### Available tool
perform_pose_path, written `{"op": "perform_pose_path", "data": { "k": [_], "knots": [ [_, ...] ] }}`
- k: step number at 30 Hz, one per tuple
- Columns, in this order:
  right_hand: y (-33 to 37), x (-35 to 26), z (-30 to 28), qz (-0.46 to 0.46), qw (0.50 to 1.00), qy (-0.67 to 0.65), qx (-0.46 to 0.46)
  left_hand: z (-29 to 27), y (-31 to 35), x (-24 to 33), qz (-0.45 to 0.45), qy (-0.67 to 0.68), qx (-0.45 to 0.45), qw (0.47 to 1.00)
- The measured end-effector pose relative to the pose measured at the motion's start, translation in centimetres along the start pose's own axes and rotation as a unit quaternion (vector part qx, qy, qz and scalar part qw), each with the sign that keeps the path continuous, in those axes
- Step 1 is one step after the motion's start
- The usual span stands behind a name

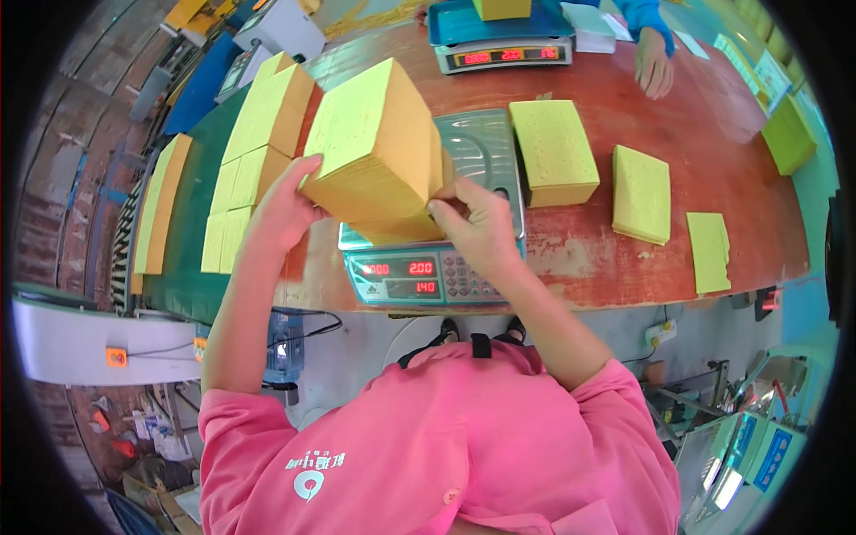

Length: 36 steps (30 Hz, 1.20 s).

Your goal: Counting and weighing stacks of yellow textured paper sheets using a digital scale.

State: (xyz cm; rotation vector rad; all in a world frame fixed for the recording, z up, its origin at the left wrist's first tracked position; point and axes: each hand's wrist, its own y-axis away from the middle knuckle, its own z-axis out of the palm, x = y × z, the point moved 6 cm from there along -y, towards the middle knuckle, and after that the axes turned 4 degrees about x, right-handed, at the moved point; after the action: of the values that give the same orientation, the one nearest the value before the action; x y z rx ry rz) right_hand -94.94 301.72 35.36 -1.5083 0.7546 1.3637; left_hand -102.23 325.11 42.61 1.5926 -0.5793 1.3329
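A tall block of stacked yellow paper sheets (pixel 370 134) is between my hands, tilted above the near left part of a digital scale (pixel 477 147). My left hand (pixel 290 203) grips its left side, thumb at the top edge. My right hand (pixel 480 223) has its fingers curled and pinched at the block's lower right edge. Under the block shows another yellow layer (pixel 392 230); I cannot tell whether it is a separate stack. The scale's red display and keypad face me.
Right of the scale lie a thick yellow stack (pixel 555 147), a thinner one (pixel 640 194) and a torn-edged yellow sheet (pixel 709 251). Yellow blocks (pixel 259 134) line the green belt at left. Opposite stand a second scale (pixel 501 45) and a co-worker's hand (pixel 654 67).
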Motion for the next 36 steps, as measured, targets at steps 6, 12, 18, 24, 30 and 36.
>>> {"op": "perform_pose_path", "data": {
  "k": [6,12,18,24,30,36],
  "knots": [
    [0.7,0.9,0.5,0.021,0.999,-0.021,0.013,-0.9,-0.4,-0.7,0.022,0.009,-0.036,0.999],
    [1.3,0.7,1.4,0.041,0.999,0.0,0.016,-1.7,-0.5,-1.6,0.041,0.032,-0.03,0.998],
    [1.7,0.3,2.1,0.041,0.999,-0.01,0.03,-2.4,-1.4,-2.9,0.067,0.067,-0.09,0.991],
    [-0.5,-0.3,0.3,0.007,0.992,0.023,0.127,-2.7,-5.2,-6.5,0.039,0.199,-0.075,0.976],
    [-2.0,1.7,3.5,-0.009,0.981,-0.048,0.186,0.9,-4.3,-9.0,0.051,0.301,-0.013,0.952],
    [-2.5,3.2,4.4,0.026,0.985,-0.092,0.142,0.7,-4.4,-8.4,0.012,0.307,-0.052,0.95]
  ]
}}
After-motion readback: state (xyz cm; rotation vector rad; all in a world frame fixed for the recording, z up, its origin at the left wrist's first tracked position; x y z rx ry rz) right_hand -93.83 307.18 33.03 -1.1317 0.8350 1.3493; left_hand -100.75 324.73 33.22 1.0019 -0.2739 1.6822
